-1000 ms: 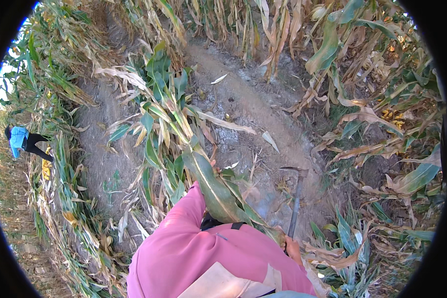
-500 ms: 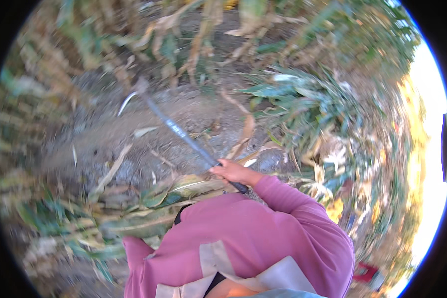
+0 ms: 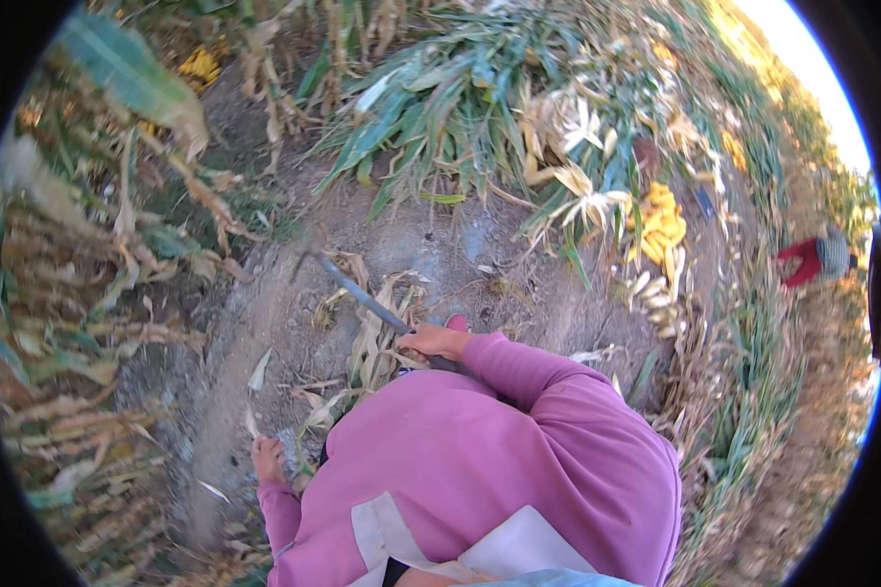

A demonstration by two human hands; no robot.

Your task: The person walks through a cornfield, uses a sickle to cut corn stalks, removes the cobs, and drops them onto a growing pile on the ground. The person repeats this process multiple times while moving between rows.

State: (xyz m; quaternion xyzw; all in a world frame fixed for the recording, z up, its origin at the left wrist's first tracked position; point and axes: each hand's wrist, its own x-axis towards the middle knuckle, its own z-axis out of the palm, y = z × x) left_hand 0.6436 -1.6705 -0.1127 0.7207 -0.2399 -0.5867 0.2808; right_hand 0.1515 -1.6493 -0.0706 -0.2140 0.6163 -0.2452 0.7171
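My right hand (image 3: 433,342) is closed around the handle of a sickle (image 3: 357,292), in front of my pink sweatshirt. Its thin curved blade reaches up and left over bare soil and dry maize leaves (image 3: 377,338). My left hand (image 3: 267,460) hangs low at my left side, close to the ground and beside a small grey object I cannot identify. Whether its fingers hold anything is unclear. A red shoe tip (image 3: 456,322) shows just past my right hand.
A heap of cut green maize stalks (image 3: 460,108) lies ahead. A pile of yellow cobs (image 3: 661,225) lies to the right, near husks. Dry standing maize (image 3: 78,323) lines the left. A person in red (image 3: 811,259) works far right.
My view has swung round to the right. A second ago my left hand gripped a green maize stalk, and it now hangs by my side. The sickle stays in my right hand.
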